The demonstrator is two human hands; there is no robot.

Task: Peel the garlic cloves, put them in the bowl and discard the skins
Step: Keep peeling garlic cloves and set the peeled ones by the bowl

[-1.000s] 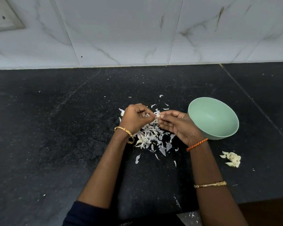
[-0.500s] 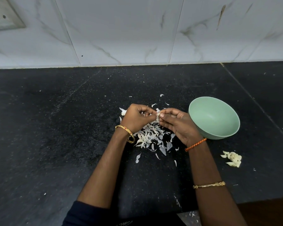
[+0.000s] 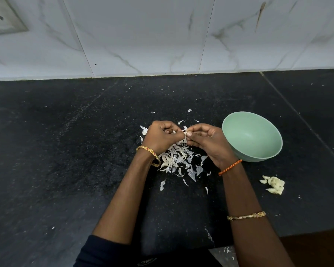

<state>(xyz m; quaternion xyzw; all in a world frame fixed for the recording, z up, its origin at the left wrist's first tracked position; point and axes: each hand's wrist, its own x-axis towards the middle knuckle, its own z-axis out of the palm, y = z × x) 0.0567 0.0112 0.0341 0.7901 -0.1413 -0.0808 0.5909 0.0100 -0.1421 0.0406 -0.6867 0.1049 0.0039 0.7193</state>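
The person is holding both hands together over the dark counter (image 3: 66, 151), just above a heap of white skins (image 3: 178, 160). The left hand (image 3: 162, 137) is curling its fingers round a garlic clove (image 3: 185, 133), and the right hand (image 3: 206, 141) is pinching the same clove from the other side, thumb and forefinger meeting at its exposed tip. Only a sliver of the clove is showing between the fingertips, so its long axis cannot be told for certain; it seems to be lying roughly left to right, spanning the gap between the two hands. The person appears to be working the skin loose, and the clove is not yet bare as far as can be seen. The green bowl (image 3: 253, 149) is standing just to the right of the right hand, nearly touching the wrist, and tilting its mouth toward the person; it is looking empty inside. That is the relation the coming move is turning on: the bowl is lying to the right of the clove, so the right hand is the nearer one to carry the peeled clove across, while the skin can simply be dropping onto the heap below. A small pile of peeled cloves (image 3: 274, 185) is sitting on the counter nearer the person and right of the bowl, still waiting to go in.
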